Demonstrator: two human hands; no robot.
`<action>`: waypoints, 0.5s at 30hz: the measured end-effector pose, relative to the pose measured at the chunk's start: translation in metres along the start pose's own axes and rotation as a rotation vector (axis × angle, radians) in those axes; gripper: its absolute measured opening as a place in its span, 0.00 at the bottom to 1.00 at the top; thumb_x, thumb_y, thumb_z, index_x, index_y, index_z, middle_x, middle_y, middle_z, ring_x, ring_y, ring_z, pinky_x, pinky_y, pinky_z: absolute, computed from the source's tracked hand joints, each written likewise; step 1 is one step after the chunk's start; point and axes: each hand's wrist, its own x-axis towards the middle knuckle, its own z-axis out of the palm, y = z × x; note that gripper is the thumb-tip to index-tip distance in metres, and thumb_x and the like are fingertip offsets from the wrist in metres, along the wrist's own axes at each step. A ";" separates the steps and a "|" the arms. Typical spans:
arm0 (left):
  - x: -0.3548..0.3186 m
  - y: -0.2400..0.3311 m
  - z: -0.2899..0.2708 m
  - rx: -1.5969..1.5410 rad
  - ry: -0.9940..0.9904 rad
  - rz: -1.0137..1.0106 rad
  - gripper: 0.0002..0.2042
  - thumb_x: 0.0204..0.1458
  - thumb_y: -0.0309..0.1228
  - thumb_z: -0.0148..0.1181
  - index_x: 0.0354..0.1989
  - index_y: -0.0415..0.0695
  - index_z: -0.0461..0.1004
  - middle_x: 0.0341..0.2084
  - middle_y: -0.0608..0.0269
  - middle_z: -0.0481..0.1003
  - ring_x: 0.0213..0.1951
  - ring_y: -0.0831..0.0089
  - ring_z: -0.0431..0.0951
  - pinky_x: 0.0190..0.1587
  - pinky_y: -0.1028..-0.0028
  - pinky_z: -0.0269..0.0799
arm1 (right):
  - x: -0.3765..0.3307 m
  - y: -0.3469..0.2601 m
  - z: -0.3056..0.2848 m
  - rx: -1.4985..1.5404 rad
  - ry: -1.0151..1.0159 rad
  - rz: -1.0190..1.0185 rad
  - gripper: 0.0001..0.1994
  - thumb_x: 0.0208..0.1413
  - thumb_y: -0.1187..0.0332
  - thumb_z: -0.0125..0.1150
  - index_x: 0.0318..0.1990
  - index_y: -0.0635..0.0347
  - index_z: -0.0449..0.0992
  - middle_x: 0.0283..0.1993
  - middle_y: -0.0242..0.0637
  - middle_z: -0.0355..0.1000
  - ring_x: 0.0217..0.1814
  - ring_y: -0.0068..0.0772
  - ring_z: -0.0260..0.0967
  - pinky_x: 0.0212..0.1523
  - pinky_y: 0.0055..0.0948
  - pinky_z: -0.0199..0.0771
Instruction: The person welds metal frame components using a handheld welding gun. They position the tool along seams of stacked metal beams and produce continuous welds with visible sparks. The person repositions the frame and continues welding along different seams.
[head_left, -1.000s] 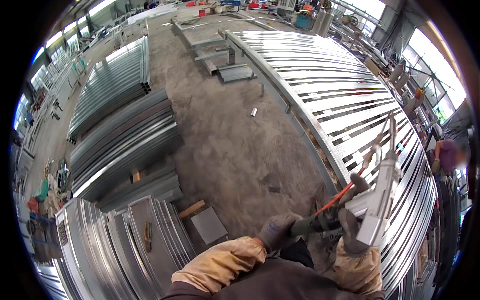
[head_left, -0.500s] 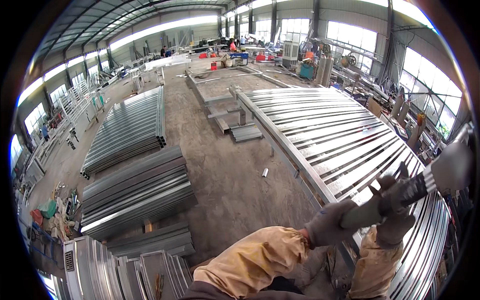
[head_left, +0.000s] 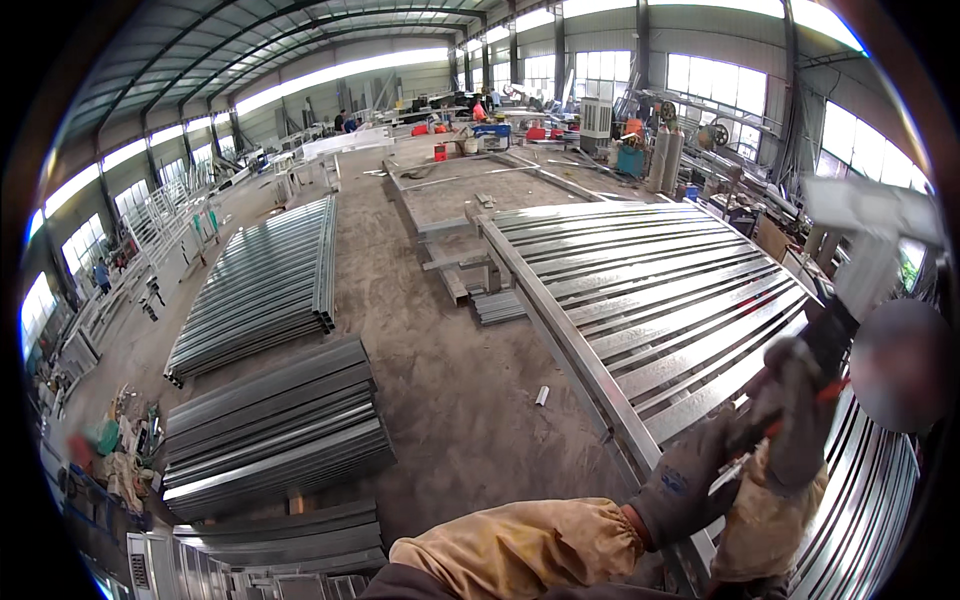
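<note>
Both my hands wear grey gloves and are at the lower right, over the near end of a rack of shiny metal strips (head_left: 640, 290). My left hand (head_left: 690, 480) is closed around the lower part of a dark-handled tool (head_left: 832, 335). Higher on the handle, my right hand (head_left: 798, 415) is closed too. The tool's pale, roughly T-shaped head points up to the right and is smeared by motion, so its exact kind is unclear. Red-orange and silvery bits show between the gloves. Tan sleeves cover both forearms.
A long metal beam (head_left: 570, 345) edges the rack's left side. Stacks of metal profiles (head_left: 255, 280) and grey channels (head_left: 275, 430) lie on the floor to the left. A small pale offcut (head_left: 542, 396) lies between. Gas cylinders (head_left: 667, 162) stand far right; people are distant.
The tool has swung more upright, bringing its pale head up at the right. My right hand has risen and my left has shifted slightly right and down. The whole view has shifted slightly.
</note>
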 end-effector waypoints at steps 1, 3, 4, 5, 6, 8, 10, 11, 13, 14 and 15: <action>0.013 -0.014 -0.002 -0.057 0.065 -0.001 0.39 0.47 0.27 0.65 0.67 0.36 0.51 0.55 0.41 0.66 0.55 0.47 0.70 0.55 0.61 0.69 | 0.021 0.007 0.014 -0.042 -0.078 0.053 0.15 0.59 0.67 0.61 0.50 0.64 0.67 0.32 0.35 0.69 0.30 0.23 0.69 0.27 0.20 0.67; 0.038 -0.053 -0.006 -0.388 0.166 -0.041 0.33 0.48 0.25 0.67 0.63 0.37 0.57 0.45 0.51 0.70 0.47 0.60 0.74 0.49 0.67 0.71 | 0.056 0.023 0.056 -0.411 -0.147 0.059 0.22 0.52 0.72 0.67 0.53 0.63 0.67 0.35 0.33 0.69 0.33 0.22 0.69 0.30 0.21 0.70; 0.046 -0.068 -0.021 -0.371 0.144 -0.195 0.30 0.49 0.25 0.67 0.60 0.39 0.61 0.38 0.58 0.73 0.41 0.69 0.75 0.43 0.72 0.72 | 0.073 0.040 0.070 -0.486 -0.263 0.042 0.25 0.51 0.73 0.67 0.56 0.64 0.65 0.37 0.33 0.69 0.34 0.22 0.69 0.32 0.22 0.71; 0.049 -0.074 -0.050 -0.246 0.047 -0.433 0.27 0.50 0.26 0.67 0.57 0.40 0.63 0.34 0.64 0.73 0.37 0.75 0.75 0.39 0.76 0.72 | 0.090 0.065 0.078 -0.546 -0.380 0.032 0.28 0.50 0.75 0.66 0.59 0.64 0.63 0.39 0.33 0.69 0.35 0.21 0.69 0.34 0.22 0.72; 0.042 -0.119 -0.058 -0.362 0.071 -0.305 0.16 0.53 0.25 0.64 0.49 0.44 0.70 0.33 0.68 0.76 0.36 0.79 0.76 0.39 0.74 0.72 | 0.106 0.086 0.095 -0.368 -0.476 0.143 0.31 0.49 0.75 0.67 0.61 0.65 0.62 0.40 0.33 0.69 0.35 0.21 0.68 0.35 0.23 0.73; 0.045 -0.150 -0.085 -0.512 -0.097 -0.396 0.13 0.53 0.25 0.64 0.47 0.43 0.72 0.33 0.68 0.76 0.35 0.79 0.76 0.38 0.74 0.73 | 0.138 0.116 0.103 -0.079 -0.578 0.393 0.31 0.47 0.75 0.67 0.60 0.67 0.64 0.42 0.33 0.69 0.38 0.21 0.68 0.40 0.24 0.73; 0.040 -0.188 -0.116 -0.673 -0.213 -0.499 0.12 0.52 0.26 0.64 0.45 0.43 0.73 0.34 0.67 0.75 0.35 0.79 0.77 0.38 0.73 0.75 | 0.163 0.158 0.119 0.007 -0.566 0.525 0.27 0.50 0.73 0.63 0.59 0.67 0.66 0.42 0.35 0.72 0.41 0.22 0.69 0.42 0.22 0.72; 0.035 -0.208 -0.129 -0.766 -0.250 -0.552 0.12 0.52 0.26 0.64 0.44 0.42 0.74 0.34 0.67 0.75 0.35 0.78 0.77 0.38 0.73 0.76 | 0.174 0.182 0.126 0.012 -0.552 0.568 0.26 0.51 0.72 0.62 0.58 0.67 0.66 0.42 0.35 0.72 0.41 0.23 0.69 0.42 0.21 0.71; 0.043 -0.244 -0.161 -0.863 -0.392 -0.628 0.12 0.52 0.25 0.64 0.44 0.42 0.74 0.35 0.66 0.75 0.35 0.77 0.78 0.37 0.73 0.77 | 0.195 0.235 0.131 0.139 -0.411 0.547 0.24 0.53 0.68 0.60 0.58 0.68 0.67 0.41 0.39 0.74 0.37 0.27 0.72 0.37 0.23 0.73; 0.052 -0.262 -0.181 -0.853 -0.493 -0.655 0.12 0.51 0.25 0.64 0.45 0.42 0.74 0.36 0.66 0.75 0.35 0.77 0.78 0.37 0.72 0.78 | 0.210 0.249 0.135 0.141 -0.356 0.498 0.24 0.55 0.67 0.59 0.58 0.69 0.67 0.41 0.39 0.74 0.36 0.28 0.73 0.37 0.24 0.74; 0.061 -0.276 -0.196 -0.845 -0.590 -0.684 0.13 0.51 0.24 0.64 0.45 0.42 0.74 0.36 0.65 0.75 0.35 0.76 0.78 0.36 0.72 0.79 | 0.222 0.261 0.137 0.143 -0.301 0.455 0.23 0.56 0.66 0.58 0.57 0.71 0.67 0.40 0.40 0.74 0.35 0.29 0.73 0.36 0.25 0.75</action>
